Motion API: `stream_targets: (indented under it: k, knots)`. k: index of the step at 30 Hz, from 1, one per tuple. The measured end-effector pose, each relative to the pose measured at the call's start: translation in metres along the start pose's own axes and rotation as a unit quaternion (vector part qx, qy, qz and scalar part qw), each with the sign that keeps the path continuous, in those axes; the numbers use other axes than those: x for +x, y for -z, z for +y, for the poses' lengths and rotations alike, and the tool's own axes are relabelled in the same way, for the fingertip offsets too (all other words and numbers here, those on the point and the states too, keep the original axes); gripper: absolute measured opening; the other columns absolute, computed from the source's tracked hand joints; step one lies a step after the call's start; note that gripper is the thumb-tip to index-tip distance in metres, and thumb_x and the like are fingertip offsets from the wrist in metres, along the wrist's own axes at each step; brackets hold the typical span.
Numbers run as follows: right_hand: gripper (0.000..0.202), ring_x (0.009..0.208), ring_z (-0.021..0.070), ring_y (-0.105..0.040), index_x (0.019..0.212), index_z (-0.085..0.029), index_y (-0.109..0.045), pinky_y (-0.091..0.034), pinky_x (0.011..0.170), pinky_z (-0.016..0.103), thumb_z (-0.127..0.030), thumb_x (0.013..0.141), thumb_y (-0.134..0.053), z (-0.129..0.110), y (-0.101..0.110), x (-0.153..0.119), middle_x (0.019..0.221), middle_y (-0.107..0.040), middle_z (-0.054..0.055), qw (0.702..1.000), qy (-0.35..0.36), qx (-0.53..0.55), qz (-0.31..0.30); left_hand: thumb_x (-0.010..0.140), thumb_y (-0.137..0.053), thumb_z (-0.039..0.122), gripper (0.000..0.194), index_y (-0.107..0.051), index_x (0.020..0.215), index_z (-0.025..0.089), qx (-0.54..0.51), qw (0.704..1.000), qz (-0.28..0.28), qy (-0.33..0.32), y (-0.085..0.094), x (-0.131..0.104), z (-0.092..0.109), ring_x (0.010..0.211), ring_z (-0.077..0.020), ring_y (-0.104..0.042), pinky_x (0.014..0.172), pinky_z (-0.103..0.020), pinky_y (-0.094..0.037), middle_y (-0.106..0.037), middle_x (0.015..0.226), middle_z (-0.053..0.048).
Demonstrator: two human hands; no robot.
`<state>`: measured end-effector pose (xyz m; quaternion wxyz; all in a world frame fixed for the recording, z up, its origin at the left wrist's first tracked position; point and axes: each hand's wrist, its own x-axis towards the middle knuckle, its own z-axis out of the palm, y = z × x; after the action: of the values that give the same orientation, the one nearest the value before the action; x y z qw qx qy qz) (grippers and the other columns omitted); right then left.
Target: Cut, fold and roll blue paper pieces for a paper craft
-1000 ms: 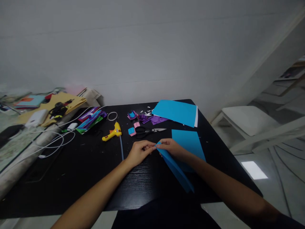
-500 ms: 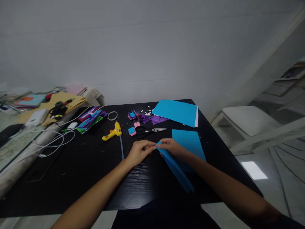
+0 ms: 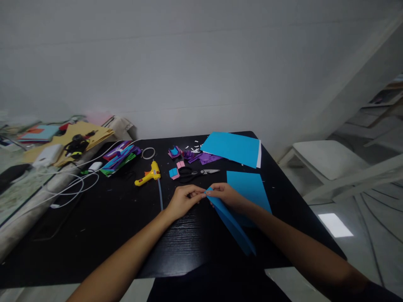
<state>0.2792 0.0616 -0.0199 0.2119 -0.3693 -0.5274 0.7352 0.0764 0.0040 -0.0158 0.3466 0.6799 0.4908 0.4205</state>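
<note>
Over the middle of the black table, a folded sheet of blue paper (image 3: 231,222) slants down toward the front edge. My right hand (image 3: 225,195) pinches its upper end between thumb and fingers. At that same corner, my left hand (image 3: 186,200) has its fingertips closed on the tip of the paper. Another blue sheet (image 3: 247,184) lies flat under and behind my right forearm. Just beyond my hands are black-handled scissors (image 3: 209,171), closed, with small pink and blue folded paper pieces (image 3: 174,173) beside them.
A yellow glue gun (image 3: 147,175) with a glue stick lies left of my hands, near a roll of tape (image 3: 148,153). Blue and white sheets (image 3: 233,149) are stacked at the back right. Purple scraps (image 3: 208,158), coloured paper (image 3: 121,158) and white cables (image 3: 80,180) lie about. A white chair (image 3: 327,159) stands right.
Almost nothing differs. Both hands keep their pinch at the blue paper's corner, and the view has shifted very slightly.
</note>
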Motion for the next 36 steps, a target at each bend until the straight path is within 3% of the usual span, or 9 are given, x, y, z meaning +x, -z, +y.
stream_targets:
  k: [9, 18, 30, 36]
  knots:
    - [0.037, 0.056, 0.0130, -0.058, 0.077, -0.016, -0.067, -0.045, 0.056, 0.025, -0.049, 0.069, -0.081, 0.0017, -0.0004, 0.0001, 0.064, -0.067, -0.001, 1.000, 0.017, -0.013, -0.008, 0.098, -0.057, 0.042, 0.032, -0.068, 0.086, 0.015, -0.035, 0.995, -0.078, 0.052, -0.0054, -0.0014, -0.0016, 0.062, -0.0125, -0.065, 0.059, -0.021, -0.047, -0.070, 0.073, -0.003]
    - [0.039, 0.060, 0.0132, -0.059, 0.078, -0.015, -0.067, -0.044, 0.058, 0.025, -0.051, 0.069, -0.082, 0.0017, -0.0002, -0.0004, 0.069, -0.069, 0.001, 0.999, 0.024, -0.026, -0.012, 0.095, -0.058, 0.050, 0.039, -0.061, 0.080, 0.014, -0.146, 0.977, -0.119, 0.099, -0.0045, 0.0005, 0.0023, 0.055, -0.0094, -0.058, 0.055, -0.020, -0.047, -0.065, 0.069, -0.001]
    - [0.042, 0.057, 0.0121, -0.056, 0.077, -0.015, -0.066, -0.040, 0.055, 0.024, -0.052, 0.067, -0.084, 0.0019, -0.0001, -0.0003, 0.064, -0.066, -0.001, 1.000, 0.014, -0.019, -0.010, 0.094, -0.059, 0.048, 0.037, -0.061, 0.080, 0.014, -0.152, 0.976, -0.113, 0.103, -0.0055, 0.0006, -0.0023, 0.055, -0.0096, -0.059, 0.055, -0.021, -0.047, -0.065, 0.068, -0.002]
    - [0.040, 0.054, 0.0122, -0.055, 0.077, -0.017, -0.065, -0.040, 0.053, 0.024, -0.050, 0.066, -0.084, 0.0043, 0.0015, 0.0032, 0.061, -0.065, -0.001, 1.000, -0.004, 0.003, 0.001, 0.089, -0.070, 0.040, 0.031, -0.069, 0.106, 0.014, -0.060, 0.996, -0.049, 0.037, -0.0036, -0.0007, -0.0020, 0.058, -0.0097, -0.059, 0.056, -0.020, -0.044, -0.067, 0.074, -0.001]
